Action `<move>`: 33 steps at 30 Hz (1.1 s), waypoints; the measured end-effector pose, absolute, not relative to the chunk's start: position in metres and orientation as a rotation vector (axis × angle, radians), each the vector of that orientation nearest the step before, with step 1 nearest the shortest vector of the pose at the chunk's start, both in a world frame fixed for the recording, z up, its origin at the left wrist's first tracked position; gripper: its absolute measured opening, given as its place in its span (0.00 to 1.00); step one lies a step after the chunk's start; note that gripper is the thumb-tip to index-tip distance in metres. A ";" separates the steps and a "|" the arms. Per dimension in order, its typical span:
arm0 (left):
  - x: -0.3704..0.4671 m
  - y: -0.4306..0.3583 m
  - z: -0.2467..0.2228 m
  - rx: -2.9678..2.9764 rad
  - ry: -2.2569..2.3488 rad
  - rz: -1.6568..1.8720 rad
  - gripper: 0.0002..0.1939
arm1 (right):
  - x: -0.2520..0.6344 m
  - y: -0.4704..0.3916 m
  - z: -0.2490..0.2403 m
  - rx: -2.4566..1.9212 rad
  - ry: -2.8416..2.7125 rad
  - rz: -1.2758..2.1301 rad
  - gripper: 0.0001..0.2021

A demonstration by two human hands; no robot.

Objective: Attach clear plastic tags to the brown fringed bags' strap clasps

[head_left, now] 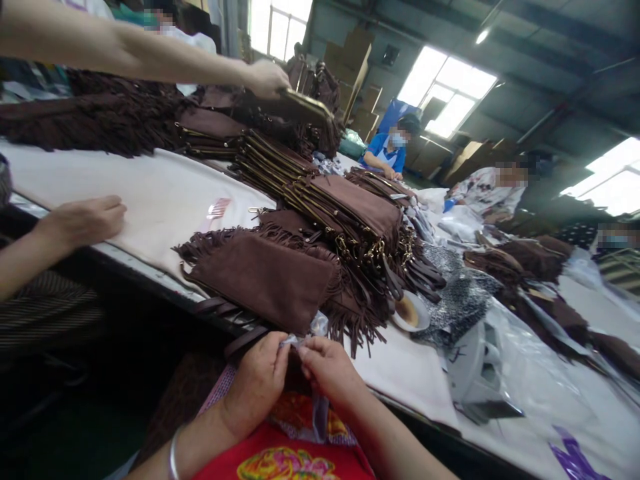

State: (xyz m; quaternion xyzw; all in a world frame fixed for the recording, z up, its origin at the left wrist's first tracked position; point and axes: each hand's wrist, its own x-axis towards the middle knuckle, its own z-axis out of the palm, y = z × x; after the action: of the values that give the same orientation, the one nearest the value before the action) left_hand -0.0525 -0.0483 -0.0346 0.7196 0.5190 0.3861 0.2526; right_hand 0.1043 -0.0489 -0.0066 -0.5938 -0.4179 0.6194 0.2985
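My left hand (pixel 259 375) and my right hand (pixel 331 368) meet at the table's front edge, fingertips pinched. Between them is a thin, pale, translucent strip (pixel 291 341); its material is unclear. A greyish band (pixel 320 417) hangs below my right hand. Just beyond my fingers lies a brown suede-like pouch (pixel 265 277), with fringe (pixel 357 320) spread around it. Behind it rises a pile of brown zipped pouches (pixel 350 203) with wrist straps and gold-coloured hardware.
A co-worker's hand (pixel 270 79) at upper left holds a pouch (pixel 307 105); another hand (pixel 90 219) rests over the table (pixel 150 193). A pink comb (pixel 219 208) lies there. To the right are a tape roll (pixel 407 311), a white-grey device (pixel 477 370) and plastic film (pixel 540 367).
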 end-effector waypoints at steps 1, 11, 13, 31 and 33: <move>-0.053 -0.048 -0.033 1.934 1.410 1.037 0.10 | 0.104 -0.049 -0.008 -1.592 -1.100 1.603 0.14; -0.046 -0.040 -0.014 0.849 1.242 0.698 0.11 | 0.097 -0.057 -0.010 -1.779 -1.167 1.343 0.10; -0.048 -0.040 -0.012 0.666 1.154 0.687 0.14 | 0.093 -0.057 -0.009 -1.806 -1.194 1.308 0.11; -0.066 -0.068 -0.002 0.370 1.079 0.612 0.26 | 0.070 -0.052 -0.023 -1.854 -1.223 1.422 0.10; -0.066 -0.072 0.003 0.385 1.061 0.621 0.26 | 0.070 -0.051 -0.025 -1.826 -1.216 1.493 0.09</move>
State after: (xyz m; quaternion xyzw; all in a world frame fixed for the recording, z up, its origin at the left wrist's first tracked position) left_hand -0.0663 -0.0717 0.0029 0.1793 0.4945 0.2893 0.7998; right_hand 0.0696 -0.0506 -0.0250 -0.6678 -0.4448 0.5460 0.2412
